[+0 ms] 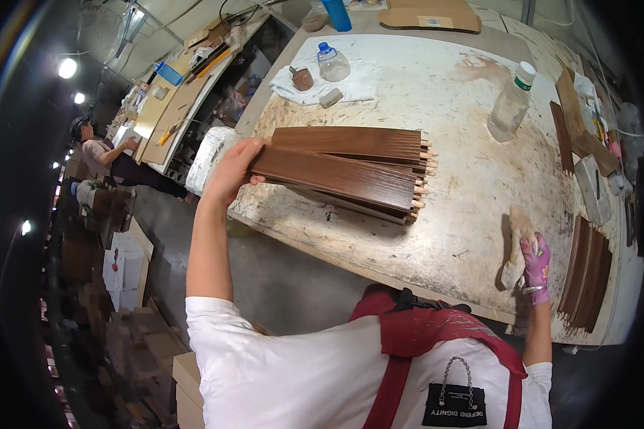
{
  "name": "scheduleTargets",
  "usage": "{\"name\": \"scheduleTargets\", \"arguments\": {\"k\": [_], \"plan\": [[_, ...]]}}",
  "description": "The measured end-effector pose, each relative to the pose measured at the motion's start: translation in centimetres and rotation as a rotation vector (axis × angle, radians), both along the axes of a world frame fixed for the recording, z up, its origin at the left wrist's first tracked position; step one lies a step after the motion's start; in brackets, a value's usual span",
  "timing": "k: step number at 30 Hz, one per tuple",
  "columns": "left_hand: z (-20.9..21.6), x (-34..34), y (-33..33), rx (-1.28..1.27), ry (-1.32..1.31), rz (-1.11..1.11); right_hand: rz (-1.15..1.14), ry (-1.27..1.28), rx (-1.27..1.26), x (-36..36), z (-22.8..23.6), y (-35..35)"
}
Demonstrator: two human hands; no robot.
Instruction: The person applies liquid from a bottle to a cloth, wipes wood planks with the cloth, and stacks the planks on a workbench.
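Dark brown wooden boards (350, 146) lie in two fanned stacks on the worktable, pale dowel pegs (423, 191) sticking out of their right ends. Bare, my left hand (234, 169) grips the left end of the nearer top board (336, 175), fingers wrapped round its edge. Farther right, my right hand (536, 266) wears a pink and purple patterned glove. Its fingers close on a crumpled cream cloth (515, 247) near the front edge of the table.
The stained white worktable (436, 243) carries a green-capped bottle (511, 104), a blue-capped bottle (333, 64) and a small reddish-brown pot (302, 79) on a white cloth (365, 82). More brown boards (585, 275) lie far right. A person (104, 154) works at another bench at left.
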State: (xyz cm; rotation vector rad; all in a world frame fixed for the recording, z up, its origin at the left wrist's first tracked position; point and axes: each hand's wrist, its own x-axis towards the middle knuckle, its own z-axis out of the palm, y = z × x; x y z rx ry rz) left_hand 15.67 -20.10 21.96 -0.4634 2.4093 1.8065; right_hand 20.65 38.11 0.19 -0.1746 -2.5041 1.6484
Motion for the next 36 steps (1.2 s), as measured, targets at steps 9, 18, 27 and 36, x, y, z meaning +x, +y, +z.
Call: {"name": "scheduleTargets", "arguments": {"k": [9,18,27,36], "plan": [[0.7,0.6,0.5,-0.479,-0.038,-0.138,0.041,-0.079,0.047,-1.4,2.2,-1.3],[-8.6,4.3,3.8,-0.982,1.07,0.184,0.493,0.127,0.541,-21.8,18.3,-14.5],[-15.0,-0.2,9.7,-1.088,1.099,0.278,1.336,-0.185,0.584,-24.4,17.3,-37.1],[-15.5,-0.8,9.8,-1.019,1.163,0.334,1.499,0.17,0.662,-25.0,17.1,-37.2]]}}
